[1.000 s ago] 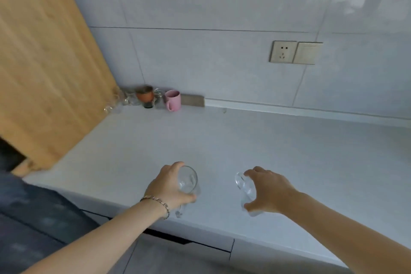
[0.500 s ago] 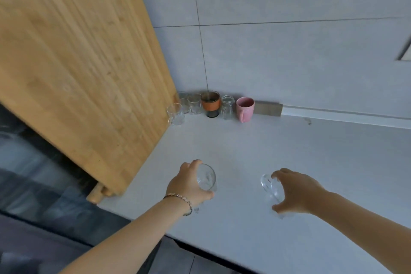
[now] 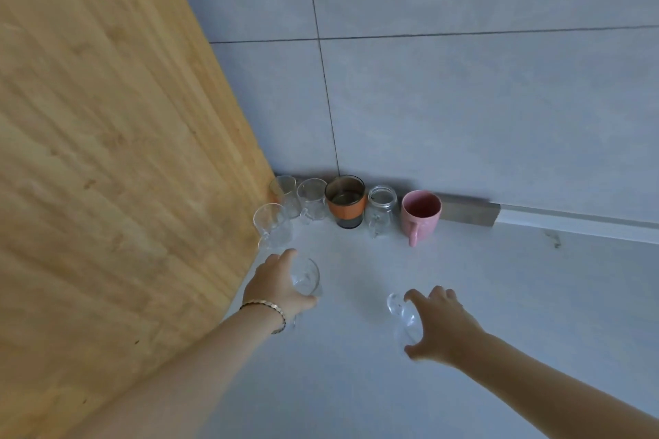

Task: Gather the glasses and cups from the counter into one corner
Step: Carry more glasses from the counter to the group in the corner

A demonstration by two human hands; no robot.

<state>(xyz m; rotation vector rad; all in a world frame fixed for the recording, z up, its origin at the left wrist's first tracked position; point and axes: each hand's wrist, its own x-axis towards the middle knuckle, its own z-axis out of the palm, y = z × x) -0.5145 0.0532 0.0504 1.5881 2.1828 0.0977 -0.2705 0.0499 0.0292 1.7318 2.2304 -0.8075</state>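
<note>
Grey counter (image 3: 499,296) has a row of cups (image 3: 346,201) in its far left corner, so your left hand (image 3: 278,283) wraps a first glass (image 3: 307,276) and your right hand (image 3: 444,328) clasps a second glass (image 3: 400,315) nearby, ready to join them.

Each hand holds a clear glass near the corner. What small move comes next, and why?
Probably bring both forward to the row. The left hand grips the left glass, the right hand the right glass; bare counter lies before the pink mug and its neighbours.
</note>
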